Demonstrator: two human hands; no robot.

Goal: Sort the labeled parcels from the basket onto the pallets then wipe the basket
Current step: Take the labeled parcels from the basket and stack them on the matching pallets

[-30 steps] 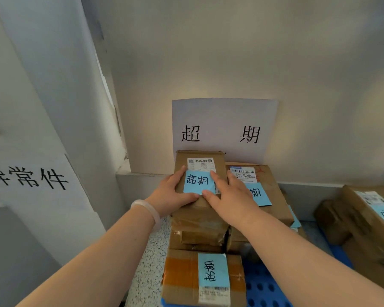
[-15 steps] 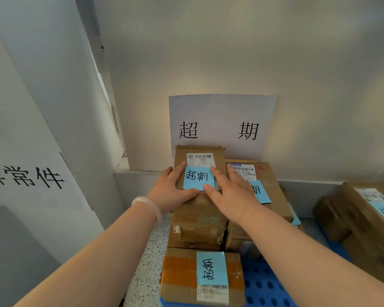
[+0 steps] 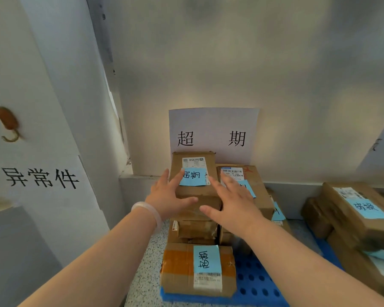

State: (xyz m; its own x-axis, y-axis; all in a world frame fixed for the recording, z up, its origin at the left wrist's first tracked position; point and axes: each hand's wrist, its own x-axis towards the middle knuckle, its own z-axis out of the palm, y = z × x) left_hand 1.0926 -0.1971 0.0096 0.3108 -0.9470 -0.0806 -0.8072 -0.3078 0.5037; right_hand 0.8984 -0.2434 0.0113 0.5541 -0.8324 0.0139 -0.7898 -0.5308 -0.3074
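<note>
Top parcel (image 3: 193,192) – note (image 3: 192,176) 超期 (wall sign (image 3: 213,122) too), side sign (image 3: 40,178) 异常件

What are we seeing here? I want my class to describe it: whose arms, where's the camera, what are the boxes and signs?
There is no machine: a person wears one camera on the head, looking forward and down, so the arms are their own. The left hand and right hand are open, at the top parcel of a stack, gripping nothing. Its blue note appears to match the wall sign behind. Another parcel lies in front on a blue pallet, and more parcels sit to the right.
</note>
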